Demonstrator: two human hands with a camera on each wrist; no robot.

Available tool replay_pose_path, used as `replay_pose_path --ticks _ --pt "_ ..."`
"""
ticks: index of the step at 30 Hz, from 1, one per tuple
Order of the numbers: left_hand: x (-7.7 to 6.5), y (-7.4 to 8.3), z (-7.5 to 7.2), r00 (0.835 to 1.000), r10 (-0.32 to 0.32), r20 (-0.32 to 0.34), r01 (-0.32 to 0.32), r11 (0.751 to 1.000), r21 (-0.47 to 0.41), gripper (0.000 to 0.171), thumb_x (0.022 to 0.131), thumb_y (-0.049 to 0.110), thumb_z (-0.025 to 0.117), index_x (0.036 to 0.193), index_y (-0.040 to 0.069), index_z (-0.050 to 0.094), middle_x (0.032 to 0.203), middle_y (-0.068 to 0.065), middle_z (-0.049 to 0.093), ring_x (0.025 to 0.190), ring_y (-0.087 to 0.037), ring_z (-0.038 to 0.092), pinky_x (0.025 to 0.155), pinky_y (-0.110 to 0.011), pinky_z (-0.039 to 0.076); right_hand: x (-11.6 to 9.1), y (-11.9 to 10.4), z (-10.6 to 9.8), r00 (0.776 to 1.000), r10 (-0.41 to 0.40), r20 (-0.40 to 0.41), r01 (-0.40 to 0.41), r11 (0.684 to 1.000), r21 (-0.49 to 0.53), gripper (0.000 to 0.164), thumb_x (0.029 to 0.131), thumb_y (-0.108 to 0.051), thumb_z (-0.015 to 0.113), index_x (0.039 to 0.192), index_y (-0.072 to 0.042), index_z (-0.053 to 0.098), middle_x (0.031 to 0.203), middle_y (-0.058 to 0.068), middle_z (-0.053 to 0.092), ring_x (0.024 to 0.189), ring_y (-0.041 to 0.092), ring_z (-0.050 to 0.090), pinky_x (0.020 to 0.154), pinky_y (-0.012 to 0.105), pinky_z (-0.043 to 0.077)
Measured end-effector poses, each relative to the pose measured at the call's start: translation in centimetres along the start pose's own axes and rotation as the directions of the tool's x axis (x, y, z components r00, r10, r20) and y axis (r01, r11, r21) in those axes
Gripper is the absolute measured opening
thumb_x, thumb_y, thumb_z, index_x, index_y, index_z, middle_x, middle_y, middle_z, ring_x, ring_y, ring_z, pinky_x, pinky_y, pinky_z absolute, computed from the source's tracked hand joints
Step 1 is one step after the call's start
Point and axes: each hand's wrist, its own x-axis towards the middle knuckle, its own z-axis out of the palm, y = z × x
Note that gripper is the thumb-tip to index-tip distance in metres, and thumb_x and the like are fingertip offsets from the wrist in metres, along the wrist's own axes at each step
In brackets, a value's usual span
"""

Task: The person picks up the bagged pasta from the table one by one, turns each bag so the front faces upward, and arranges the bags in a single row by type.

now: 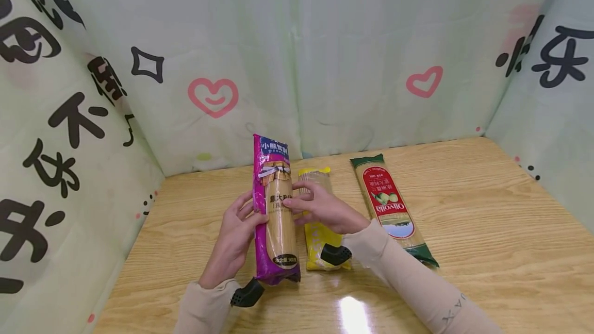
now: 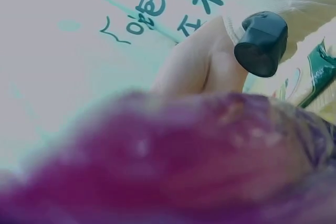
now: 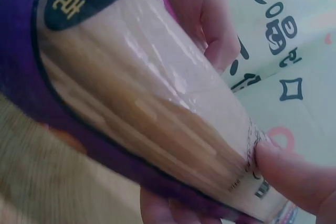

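A purple packet of spaghetti (image 1: 280, 220) with a clear window is held up, tilted, above the table. My left hand (image 1: 235, 233) grips its left edge, thumb on the front. On the right edge my right hand (image 1: 325, 207) holds it too; in the right wrist view its thumb (image 3: 294, 174) lies on the window and its other fingers reach the far side. The left wrist view shows the same purple packet (image 2: 157, 156) close and blurred, hiding the left fingers. Beneath the right hand lies a yellow packet (image 1: 320, 246), partly covered by it.
A green-ended packet of spaghetti with a red label (image 1: 382, 184) lies to the right on the wooden table (image 1: 487, 220). Printed curtains (image 1: 352, 55) stand behind and at both sides. A black wrist camera (image 1: 248, 293) sits at each cuff.
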Motion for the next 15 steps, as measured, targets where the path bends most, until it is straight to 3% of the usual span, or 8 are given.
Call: replay_pose_path --ticks 7,15 --pt "-0.10 -0.07 0.04 0.997 0.019 0.071 -0.021 1.000 0.020 0.064 0.089 -0.002 0.059 0.148 0.010 0.037 0.141 -0.018 0.053 0.114 -0.026 0.062 0.091 -0.034 0.054 0.17 0.09 -0.05 0.997 -0.019 -0.074 0.019 1.000 0.000 0.056 0.094 -0.014 0.068 0.139 -0.003 0.036 0.122 0.028 0.062 0.091 0.027 0.070 0.081 0.046 0.060" --pt "-0.13 -0.38 0.06 0.996 0.014 0.087 -0.025 0.992 0.122 0.058 0.094 0.009 0.061 0.148 0.010 0.039 0.142 -0.018 0.053 0.112 -0.025 0.063 0.091 -0.036 0.054 0.12 -0.22 0.20 0.988 -0.059 -0.142 0.050 0.997 -0.063 0.057 0.089 -0.011 0.073 0.135 -0.004 0.039 0.112 0.025 0.066 0.081 0.027 0.071 0.072 0.044 0.061"
